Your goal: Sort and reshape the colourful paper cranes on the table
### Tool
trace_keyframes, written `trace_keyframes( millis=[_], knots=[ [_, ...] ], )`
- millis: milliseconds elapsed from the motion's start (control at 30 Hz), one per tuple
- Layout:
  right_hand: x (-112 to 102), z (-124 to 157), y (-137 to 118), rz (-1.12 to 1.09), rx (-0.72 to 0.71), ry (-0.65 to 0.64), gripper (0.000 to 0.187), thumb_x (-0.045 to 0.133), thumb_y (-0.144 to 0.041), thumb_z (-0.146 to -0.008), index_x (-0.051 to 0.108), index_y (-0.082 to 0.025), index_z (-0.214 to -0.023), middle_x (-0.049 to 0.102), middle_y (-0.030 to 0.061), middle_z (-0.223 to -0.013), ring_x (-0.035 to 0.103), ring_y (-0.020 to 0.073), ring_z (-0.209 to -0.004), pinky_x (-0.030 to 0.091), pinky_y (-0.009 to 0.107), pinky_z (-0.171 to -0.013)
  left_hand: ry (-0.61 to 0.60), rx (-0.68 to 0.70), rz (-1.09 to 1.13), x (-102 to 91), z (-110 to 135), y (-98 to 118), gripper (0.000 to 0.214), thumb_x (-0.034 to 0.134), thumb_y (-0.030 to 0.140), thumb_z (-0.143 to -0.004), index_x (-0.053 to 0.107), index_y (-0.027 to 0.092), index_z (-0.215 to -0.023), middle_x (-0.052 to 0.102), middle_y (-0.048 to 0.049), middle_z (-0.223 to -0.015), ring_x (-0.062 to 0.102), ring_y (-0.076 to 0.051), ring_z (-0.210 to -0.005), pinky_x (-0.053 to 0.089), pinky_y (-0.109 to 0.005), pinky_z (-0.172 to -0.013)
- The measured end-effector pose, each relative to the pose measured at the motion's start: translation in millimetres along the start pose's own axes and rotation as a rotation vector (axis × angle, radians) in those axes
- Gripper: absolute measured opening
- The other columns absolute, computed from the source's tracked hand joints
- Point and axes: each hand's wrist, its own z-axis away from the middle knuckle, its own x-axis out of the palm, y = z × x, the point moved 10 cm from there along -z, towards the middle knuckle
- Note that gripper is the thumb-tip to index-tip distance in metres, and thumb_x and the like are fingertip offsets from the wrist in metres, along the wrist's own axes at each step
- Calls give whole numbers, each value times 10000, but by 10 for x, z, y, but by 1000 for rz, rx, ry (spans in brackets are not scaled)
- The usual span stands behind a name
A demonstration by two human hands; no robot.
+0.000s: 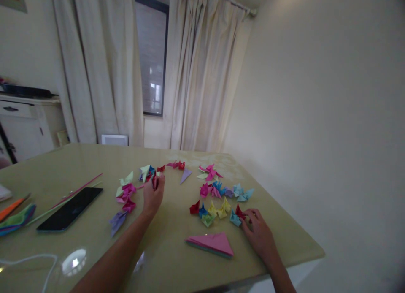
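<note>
My left hand [153, 196] reaches to the back left of the table. Its fingers are pinched on a small red origami piece [154, 181], partly hidden by them. A pale green and blue origami piece [146, 172] lies just behind it. At the right, my right hand [258, 231] has its fingertips closed on a dark red origami piece [239, 212]. A light blue origami piece [235, 218] touches it, at the end of a row with yellow origami pieces [218, 209]. Pink and magenta origami pieces [126, 192] lie left of my left hand.
A stack of folded pink paper [211, 243] lies near the front edge. Further back are more blue and pink origami pieces [218, 187] and a lilac paper triangle [185, 176]. At left are a black phone [70, 209], thin sticks [82, 186], coloured paper [17, 219] and a white cable [31, 257].
</note>
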Motion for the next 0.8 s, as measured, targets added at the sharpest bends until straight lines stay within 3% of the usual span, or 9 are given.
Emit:
trace_keyframes(
  millis=[167, 467, 667, 800],
  knots=[
    [-20, -3, -21, -9, -17, 16, 270, 526, -387, -952, 707, -237, -1085, 651, 109, -1191, 705, 255, -998, 577, 376, -905, -179, -84, -21, 271, 18, -224, 329, 546, 463, -840, 408, 270, -613, 443, 27, -555, 485, -189, -595, 355, -290, -581],
    [-38, 5, -9, -2, -23, 43, 289, 528, -415, -961, 716, -244, -1097, 658, 98, -1192, 719, 242, -949, 589, 355, -843, -76, -59, 116, 105, -23, -53, 410, 506, 542, -869, 296, 280, -633, 340, 35, -604, 379, -162, -590, 308, -287, -543],
    [-18, 4, 19, 11, -16, 34, 289, 521, -396, -957, 714, -243, -1107, 658, 101, -1192, 719, 244, -980, 586, 345, -848, -156, -122, 200, 232, 38, -117, 353, 581, 506, -814, 387, 267, -640, 396, 54, -566, 404, -140, -540, 339, -262, -516],
    [-16, 0, 21, 2, -19, 33, 305, 513, -409, -959, 717, -235, -1105, 655, 107, -1194, 717, 251, -1001, 587, 354, -865, -141, -127, 209, 229, 39, -123, 353, 570, 501, -799, 349, 270, -647, 360, 66, -576, 378, -131, -531, 338, -251, -517]
  ],
)
